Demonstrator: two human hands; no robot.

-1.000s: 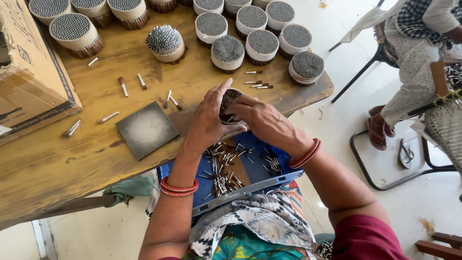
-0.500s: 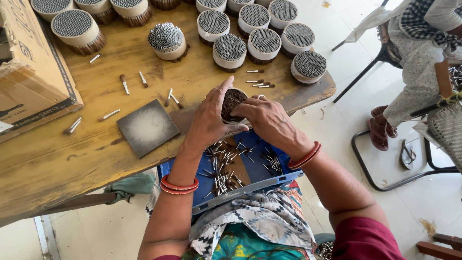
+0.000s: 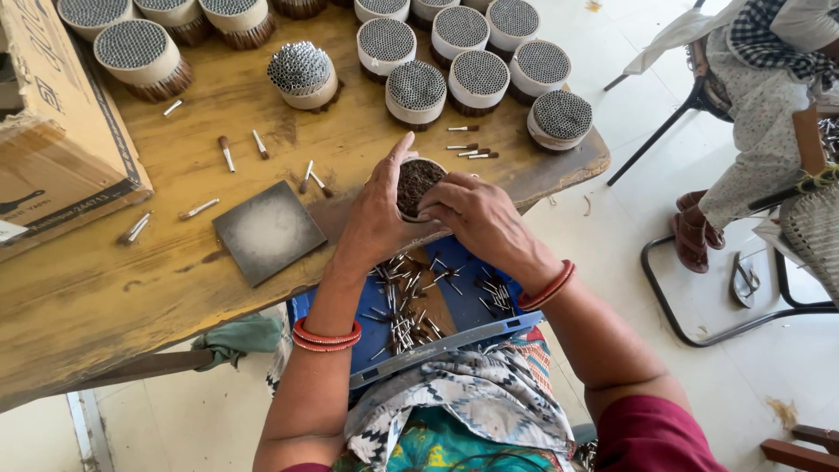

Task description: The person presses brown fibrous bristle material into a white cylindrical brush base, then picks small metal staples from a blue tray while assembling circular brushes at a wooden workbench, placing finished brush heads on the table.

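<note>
My left hand (image 3: 377, 214) wraps around a round bundle of thin sticks (image 3: 418, 181), held upright at the table's near edge so its dark end faces up. My right hand (image 3: 479, 218) grips the same bundle from the right, fingertips on its rim. Just below both hands, a blue tray (image 3: 472, 319) rests on my lap with several loose small sticks scattered over it. Red bangles sit on both wrists.
The wooden table (image 3: 105, 297) carries several finished white-banded round bundles (image 3: 476, 80) along its far side, a grey square plate (image 3: 268, 231), scattered loose sticks and a cardboard box (image 3: 52, 149) at left. Another person (image 3: 769, 96) sits on a chair at right.
Both hands have stayed on the bundle at the table edge, with only small finger shifts around it. The view has drifted slightly.
</note>
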